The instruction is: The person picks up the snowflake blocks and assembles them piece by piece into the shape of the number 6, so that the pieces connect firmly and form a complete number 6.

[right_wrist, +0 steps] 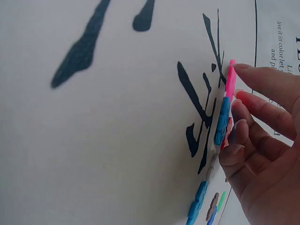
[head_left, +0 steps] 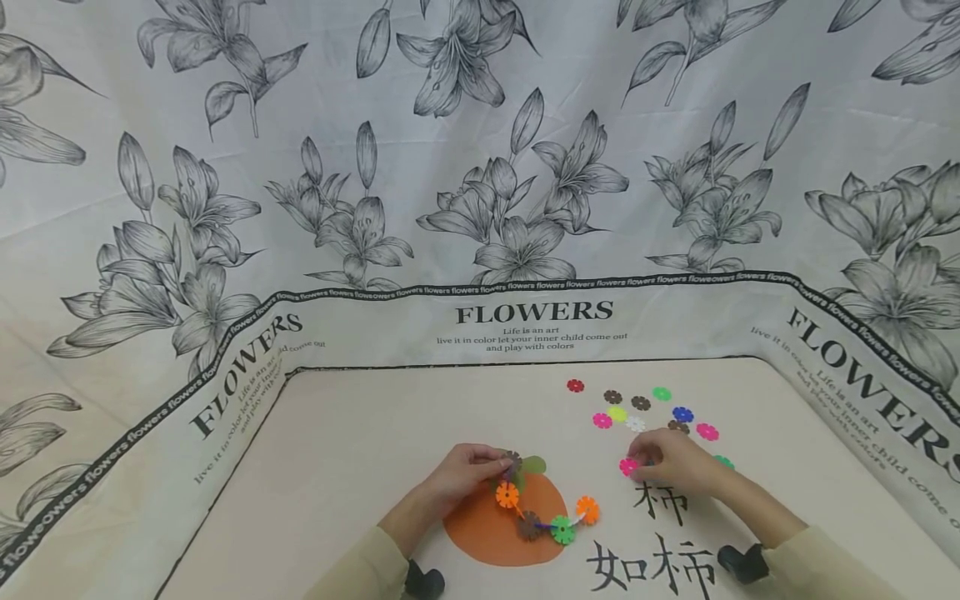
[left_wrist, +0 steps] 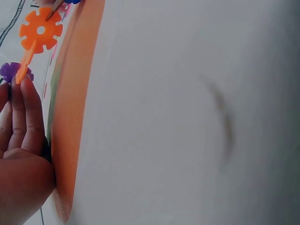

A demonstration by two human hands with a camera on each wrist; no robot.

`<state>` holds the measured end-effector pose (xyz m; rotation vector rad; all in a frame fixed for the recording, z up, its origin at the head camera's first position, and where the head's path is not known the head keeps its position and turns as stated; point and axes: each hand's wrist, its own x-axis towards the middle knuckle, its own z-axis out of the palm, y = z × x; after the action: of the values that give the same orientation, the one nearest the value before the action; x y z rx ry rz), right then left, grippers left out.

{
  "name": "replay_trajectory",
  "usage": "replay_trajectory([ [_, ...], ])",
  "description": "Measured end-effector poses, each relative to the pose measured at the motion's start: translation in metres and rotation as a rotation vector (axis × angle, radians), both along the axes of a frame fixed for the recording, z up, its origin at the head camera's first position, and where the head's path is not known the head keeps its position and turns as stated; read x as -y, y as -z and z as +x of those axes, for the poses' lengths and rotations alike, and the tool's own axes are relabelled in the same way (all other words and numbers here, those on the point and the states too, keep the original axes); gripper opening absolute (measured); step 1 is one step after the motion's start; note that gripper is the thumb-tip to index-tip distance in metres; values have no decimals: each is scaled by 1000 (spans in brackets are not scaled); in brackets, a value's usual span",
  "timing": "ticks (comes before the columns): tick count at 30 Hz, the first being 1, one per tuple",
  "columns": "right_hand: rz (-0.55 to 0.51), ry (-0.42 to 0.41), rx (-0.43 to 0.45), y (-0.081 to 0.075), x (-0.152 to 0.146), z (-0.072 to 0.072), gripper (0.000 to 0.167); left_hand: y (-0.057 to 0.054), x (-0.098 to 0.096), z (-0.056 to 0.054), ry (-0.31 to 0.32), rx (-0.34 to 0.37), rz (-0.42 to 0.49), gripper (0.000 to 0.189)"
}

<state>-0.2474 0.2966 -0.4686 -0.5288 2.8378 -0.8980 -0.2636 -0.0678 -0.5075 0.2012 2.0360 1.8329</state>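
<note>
My left hand (head_left: 468, 471) pinches one end of a chain of notched, flower-shaped plastic discs over the table. The chain has an orange disc (head_left: 507, 495), a brown disc (head_left: 530, 525), a green disc (head_left: 562, 529) and another orange disc (head_left: 588, 510) at its far end. In the left wrist view a purple disc (left_wrist: 9, 71) shows at the fingertips, below an orange disc (left_wrist: 33, 30). To the right, my right hand (head_left: 671, 457) pinches a pink disc (head_left: 627, 467) between thumb and finger, close over the table; the right wrist view shows this pink disc (right_wrist: 230, 77) edge-on.
Loose discs lie beyond the right hand, among them a red disc (head_left: 575, 386), a yellow disc (head_left: 617, 413) and a blue disc (head_left: 682, 413). The tablecloth (head_left: 360, 417) bears a printed orange persimmon (head_left: 480, 533) under the chain and black characters (head_left: 652, 567). A flowered curtain (head_left: 322, 108) rises behind.
</note>
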Motion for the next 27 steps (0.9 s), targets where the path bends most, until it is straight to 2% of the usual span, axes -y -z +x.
replay_trajectory([
  [11,-19,46,36,4,0,-2,25,2,1,-1,9,1,12,20],
  [15,-37,41,21,3,-1,-2,23,1,1,-1,9,-3,11,20],
  [21,-53,18,-3,1,2,-2,16,2,1,0,2,2,-21,21],
  [27,-92,-55,-39,-7,16,-4,11,2,1,-1,4,0,-20,21],
])
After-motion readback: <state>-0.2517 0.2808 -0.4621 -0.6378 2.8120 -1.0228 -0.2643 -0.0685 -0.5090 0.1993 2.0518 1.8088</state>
